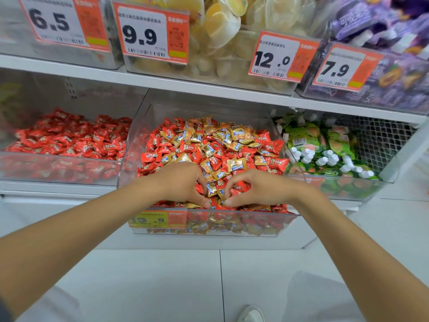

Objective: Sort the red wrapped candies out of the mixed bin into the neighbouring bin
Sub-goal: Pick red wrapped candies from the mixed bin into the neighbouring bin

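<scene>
Red wrapped candies (241, 188) are gripped in the curled right hand (257, 189) at the front of the mixed bin (137, 135). What the curled left hand (183, 182) holds cannot be told. Gold candies (236, 165) should be shed before the handful is carried to the neighbouring bin (58, 155) on the left.

Both forearms (76, 238) are bare right down to the left hand (183, 182) and right hand (257, 189). Loose white trousers (320, 296) show below the arms. One white shoe (251, 313) with a rounded toe shows at the bottom edge. A dark sliver of cloth (3, 307) edges the lower left corner.
</scene>
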Demonstrator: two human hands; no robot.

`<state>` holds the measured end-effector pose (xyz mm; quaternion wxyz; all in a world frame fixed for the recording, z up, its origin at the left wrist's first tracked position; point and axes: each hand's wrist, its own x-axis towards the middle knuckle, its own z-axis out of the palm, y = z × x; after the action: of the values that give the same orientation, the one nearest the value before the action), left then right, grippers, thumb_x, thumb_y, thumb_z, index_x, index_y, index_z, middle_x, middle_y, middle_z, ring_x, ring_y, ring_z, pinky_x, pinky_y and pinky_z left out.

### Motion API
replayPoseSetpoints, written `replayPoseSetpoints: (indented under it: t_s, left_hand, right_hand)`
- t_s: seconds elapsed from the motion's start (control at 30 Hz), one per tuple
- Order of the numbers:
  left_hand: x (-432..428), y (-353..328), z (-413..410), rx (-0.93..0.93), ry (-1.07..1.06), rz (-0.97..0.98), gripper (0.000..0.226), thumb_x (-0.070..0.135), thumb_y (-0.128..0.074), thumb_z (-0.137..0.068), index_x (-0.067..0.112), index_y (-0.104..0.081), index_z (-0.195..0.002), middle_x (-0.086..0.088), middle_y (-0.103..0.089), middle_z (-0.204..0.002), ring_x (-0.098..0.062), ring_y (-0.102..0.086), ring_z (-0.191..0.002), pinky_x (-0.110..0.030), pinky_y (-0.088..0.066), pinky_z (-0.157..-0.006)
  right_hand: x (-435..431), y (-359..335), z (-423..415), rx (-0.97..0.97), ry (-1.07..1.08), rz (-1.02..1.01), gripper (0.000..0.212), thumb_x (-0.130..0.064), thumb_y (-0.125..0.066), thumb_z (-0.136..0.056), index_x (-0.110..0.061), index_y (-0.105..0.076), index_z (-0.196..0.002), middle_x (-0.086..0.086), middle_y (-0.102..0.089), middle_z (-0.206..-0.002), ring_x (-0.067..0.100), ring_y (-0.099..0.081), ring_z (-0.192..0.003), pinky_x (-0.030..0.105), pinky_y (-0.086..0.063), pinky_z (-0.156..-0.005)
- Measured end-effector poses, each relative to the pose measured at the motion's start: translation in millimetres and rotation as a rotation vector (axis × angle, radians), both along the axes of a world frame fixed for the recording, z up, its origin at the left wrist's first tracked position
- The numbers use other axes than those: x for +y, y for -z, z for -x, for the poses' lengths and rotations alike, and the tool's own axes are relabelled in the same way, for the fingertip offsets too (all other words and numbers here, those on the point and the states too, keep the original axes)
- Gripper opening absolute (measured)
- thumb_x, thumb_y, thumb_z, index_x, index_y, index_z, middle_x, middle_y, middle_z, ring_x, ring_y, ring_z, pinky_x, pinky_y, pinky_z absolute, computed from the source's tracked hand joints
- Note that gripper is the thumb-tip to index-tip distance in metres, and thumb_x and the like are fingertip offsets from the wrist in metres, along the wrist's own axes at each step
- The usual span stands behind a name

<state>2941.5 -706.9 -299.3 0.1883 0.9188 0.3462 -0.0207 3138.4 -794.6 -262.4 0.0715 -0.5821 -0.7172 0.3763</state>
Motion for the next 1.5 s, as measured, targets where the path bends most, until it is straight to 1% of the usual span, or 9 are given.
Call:
replayPoseSetpoints:
  t_s: [0.2,0.33,0.57,0.8,0.83,0.87,0.97,1.33,1.5]
  left_hand:
    - [5.2,2.7,-2.8,-0.087,-0.037,0.129,0.025,0.049,-0.079,-0.072,0.029,-0.076,-0.087,0.010,-0.065,-0.090,-0.012,-0.059,-0.087,-0.032,-0.049,-0.077]
    - [7.3,-2.4,7.8,-0.320,-0.121,0.335,0.014,0.032,-0.081,-0.076,0.022,-0.074,-0.084,0.021,-0.064,-0.073,0.011,-0.055,-0.065,-0.009,-0.036,-0.061]
    - [12.3,-12.2,26.9,-0.519,-0.184,0.296,0.023,0.026,-0.078,-0.079,0.017,-0.056,-0.081,0.013,-0.050,-0.066,-0.004,-0.040,-0.047,-0.023,-0.033,-0.051]
    - [6.1,-40.9,49.9,-0.670,-0.224,0.187,0.026,0.020,-0.068,-0.089,0.023,-0.061,-0.114,0.020,-0.046,-0.103,0.019,-0.041,-0.081,-0.009,-0.036,-0.044]
    - [4.5,-43.8,53.0,-0.673,-0.228,0.160,0.021,0.022,-0.071,-0.087,0.023,-0.064,-0.107,0.007,-0.021,-0.121,0.005,-0.035,-0.042,-0.011,-0.036,-0.048]
    - [4.3,-45.6,57.0,-0.676,-0.235,0.128,0.017,0.025,-0.073,-0.084,0.025,-0.066,-0.099,-0.002,-0.063,-0.100,0.005,-0.057,-0.052,-0.014,-0.038,-0.053]
    - [10.7,-52.4,80.1,-0.698,-0.289,0.081,0.020,0.031,-0.078,-0.078,0.028,-0.065,-0.092,0.006,-0.065,-0.078,0.000,-0.051,-0.055,-0.019,-0.042,-0.058]
    - [104.7,-23.3,257.8,-0.620,-0.749,-0.145,0.016,0.037,-0.073,-0.082,0.022,-0.067,-0.084,0.006,-0.066,-0.073,-0.015,-0.061,-0.070,-0.028,-0.043,-0.065]
    - [165.2,-13.1,294.4,-0.467,-0.771,-0.135,0.071,0.067,-0.071,-0.066,0.030,-0.058,-0.125,0.001,-0.063,-0.124,-0.022,-0.061,-0.110,-0.038,-0.050,-0.092]
  right_hand:
    - [9.6,0.7,11.0,-0.114,-0.020,0.114,0.017,-0.028,-0.068,-0.090,-0.015,-0.071,-0.101,-0.021,-0.051,-0.048,0.000,-0.044,-0.043,0.009,-0.032,-0.046]
    - [7.8,-0.3,-5.2,0.111,0.154,-0.003,0.011,-0.031,-0.068,-0.089,-0.021,-0.070,-0.090,-0.006,-0.051,-0.067,0.005,-0.044,-0.056,0.016,-0.034,-0.054]
    - [6.1,-6.8,-15.3,0.236,0.429,-0.099,0.013,-0.027,-0.056,-0.096,-0.022,-0.051,-0.086,-0.001,-0.035,-0.060,0.015,-0.042,-0.055,0.017,-0.035,-0.048]
    - [9.2,-10.6,4.6,0.330,0.445,-0.179,0.006,-0.022,-0.055,-0.097,-0.020,-0.056,-0.103,0.014,-0.048,-0.072,0.028,-0.055,-0.068,0.019,-0.036,-0.048]
    - [10.0,-12.3,12.2,0.324,0.435,-0.208,0.008,-0.021,-0.056,-0.097,-0.024,-0.060,-0.104,0.016,-0.050,-0.072,0.031,-0.054,-0.068,0.017,-0.038,-0.047]
    - [11.6,-12.8,21.0,0.316,0.423,-0.233,0.012,-0.020,-0.058,-0.096,-0.027,-0.062,-0.104,0.023,-0.055,-0.079,0.032,-0.053,-0.067,0.019,-0.040,-0.048]
    - [20.4,-15.1,53.1,0.302,0.392,-0.312,0.013,-0.021,-0.065,-0.091,-0.033,-0.065,-0.096,0.033,-0.059,-0.111,0.023,-0.044,-0.062,0.030,-0.036,-0.053]
    - [134.5,-21.7,202.9,0.308,0.184,-0.522,0.009,-0.017,-0.071,-0.085,-0.020,-0.064,-0.089,0.002,-0.061,-0.073,0.015,-0.049,-0.058,0.029,-0.046,-0.060]
    - [208.5,-5.1,241.3,0.059,0.128,-0.485,0.033,-0.046,-0.069,-0.085,-0.031,-0.064,-0.114,-0.001,-0.070,-0.110,0.019,-0.065,-0.102,0.034,-0.051,-0.093]
